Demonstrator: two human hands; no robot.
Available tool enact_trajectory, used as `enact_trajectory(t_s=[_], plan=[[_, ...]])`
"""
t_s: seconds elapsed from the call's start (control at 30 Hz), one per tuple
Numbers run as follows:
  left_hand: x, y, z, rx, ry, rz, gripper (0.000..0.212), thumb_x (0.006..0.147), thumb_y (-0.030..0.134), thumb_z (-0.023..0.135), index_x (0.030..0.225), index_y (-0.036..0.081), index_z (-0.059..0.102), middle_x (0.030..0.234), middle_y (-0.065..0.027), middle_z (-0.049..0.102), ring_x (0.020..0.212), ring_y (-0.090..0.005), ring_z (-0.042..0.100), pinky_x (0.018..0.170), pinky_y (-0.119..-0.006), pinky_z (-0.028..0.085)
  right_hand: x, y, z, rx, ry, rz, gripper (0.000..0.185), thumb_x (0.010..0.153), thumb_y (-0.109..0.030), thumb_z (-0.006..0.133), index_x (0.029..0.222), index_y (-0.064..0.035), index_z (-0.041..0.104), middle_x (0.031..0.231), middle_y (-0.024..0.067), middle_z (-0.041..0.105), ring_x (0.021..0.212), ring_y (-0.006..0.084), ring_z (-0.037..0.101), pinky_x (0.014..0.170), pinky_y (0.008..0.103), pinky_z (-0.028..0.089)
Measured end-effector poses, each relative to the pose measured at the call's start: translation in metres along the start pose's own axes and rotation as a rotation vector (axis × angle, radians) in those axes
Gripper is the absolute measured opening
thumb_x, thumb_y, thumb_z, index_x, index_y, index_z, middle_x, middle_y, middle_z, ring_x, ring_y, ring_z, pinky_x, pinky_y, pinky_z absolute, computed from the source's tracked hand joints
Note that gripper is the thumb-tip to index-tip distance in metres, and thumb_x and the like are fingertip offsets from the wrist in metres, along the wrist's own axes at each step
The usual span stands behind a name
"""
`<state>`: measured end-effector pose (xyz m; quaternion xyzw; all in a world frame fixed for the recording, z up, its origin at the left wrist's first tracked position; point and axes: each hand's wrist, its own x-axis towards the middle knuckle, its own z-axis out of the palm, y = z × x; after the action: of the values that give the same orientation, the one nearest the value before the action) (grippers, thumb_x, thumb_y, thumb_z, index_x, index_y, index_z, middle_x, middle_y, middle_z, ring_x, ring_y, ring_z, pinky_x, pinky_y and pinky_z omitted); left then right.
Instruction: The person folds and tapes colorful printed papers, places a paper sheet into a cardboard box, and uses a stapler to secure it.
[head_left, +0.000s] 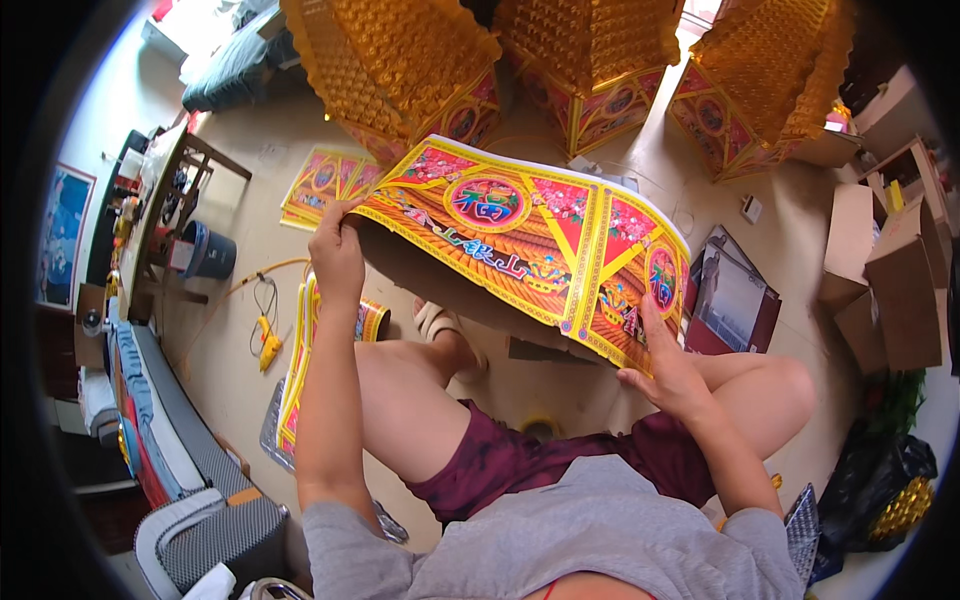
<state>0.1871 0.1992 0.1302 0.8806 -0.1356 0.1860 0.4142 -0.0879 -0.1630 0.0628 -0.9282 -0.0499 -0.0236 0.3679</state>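
A printed cardboard panel (495, 240), red, yellow and orange with rope and flower patterns and Chinese characters, spans the space above my lap. My left hand (336, 244) grips its left end, the thumb along the edge. At the lower right corner my right hand (667, 367) pinches the panel between thumb and fingers. The board bends at a yellow vertical band towards its right side. Its plain underside shows dark along the near edge. Beside my left forearm stands a stack of similar printed sheets (306, 352), partly hidden, with a curled printed piece (371, 319) next to it.
Three gold embossed tiered structures (397, 67) with printed bases stand ahead. More flat printed sheets (322, 184) lie on the floor. A picture-printed box (727, 289) and open cardboard boxes (904, 277) are at right. A yellow cable connector (266, 345) and blue bin (210, 251) are at left.
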Motion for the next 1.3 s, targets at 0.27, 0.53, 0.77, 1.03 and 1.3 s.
enact_trajectory(t_s=[0.27, 0.53, 0.77, 1.03, 1.3], plan=[[0.063, 0.095, -0.075, 0.118, 0.267, 0.372, 0.018, 0.098, -0.001, 0.053, 0.109, 0.001, 0.067, 0.102, -0.0059, 0.071, 0.097, -0.013, 0.064, 0.09, -0.03, 0.049, -0.034, 0.111, 0.03, 0.593, 0.78, 0.489, 0.06, 0.095, -0.005, 0.053, 0.151, 0.0006, 0.031, 0.149, 0.0186, 0.042, 0.121, 0.0224, 0.056, 0.098, 0.0303, 0.047], [0.138, 0.108, -0.226, -0.251, 0.154, 0.164, 0.022, 0.104, 0.013, 0.051, 0.118, 0.001, 0.063, 0.109, -0.0053, 0.067, 0.095, -0.01, 0.064, 0.083, -0.025, 0.052, 0.01, 0.094, 0.067, 0.982, 0.217, 0.951, 0.054, 0.097, -0.041, 0.06, 0.134, -0.0032, 0.051, 0.108, 0.0062, 0.062, 0.096, 0.0161, 0.057, 0.084, 0.0297, 0.047], [0.143, 0.131, -0.28, -0.146, 0.345, 0.068, 0.028, 0.106, 0.016, 0.045, 0.126, 0.003, 0.06, 0.112, -0.0076, 0.069, 0.101, -0.0133, 0.066, 0.087, -0.028, 0.054, 0.075, 0.103, 0.072, 0.797, 0.412, 0.802, 0.085, 0.084, -0.056, 0.071, 0.135, 0.0081, 0.047, 0.122, 0.0225, 0.06, 0.115, 0.0275, 0.058, 0.095, 0.036, 0.048], [0.155, 0.13, -0.327, 0.066, 0.213, 0.13, 0.029, 0.106, 0.016, 0.045, 0.125, 0.002, 0.061, 0.112, -0.0061, 0.067, 0.101, -0.0105, 0.063, 0.088, -0.024, 0.049, 0.018, 0.037, 0.067, 1.066, 0.11, 1.216, 0.093, 0.083, -0.066, 0.068, 0.141, -0.0011, 0.035, 0.12, 0.0167, 0.058, 0.095, 0.024, 0.063, 0.074, 0.036, 0.053], [0.149, 0.163, -0.349, 0.279, 0.23, 0.115, 0.031, 0.107, 0.017, 0.044, 0.13, 0.004, 0.061, 0.115, -0.0082, 0.068, 0.103, -0.0107, 0.064, 0.092, -0.023, 0.048, 0.03, 0.017, 0.1, 1.3, 0.283, 1.119, 0.058, 0.083, -0.058, 0.074, 0.102, -0.009, 0.051, 0.073, -0.003, 0.046, 0.048, 0.0072, 0.04, 0.041, 0.0208, 0.033]])
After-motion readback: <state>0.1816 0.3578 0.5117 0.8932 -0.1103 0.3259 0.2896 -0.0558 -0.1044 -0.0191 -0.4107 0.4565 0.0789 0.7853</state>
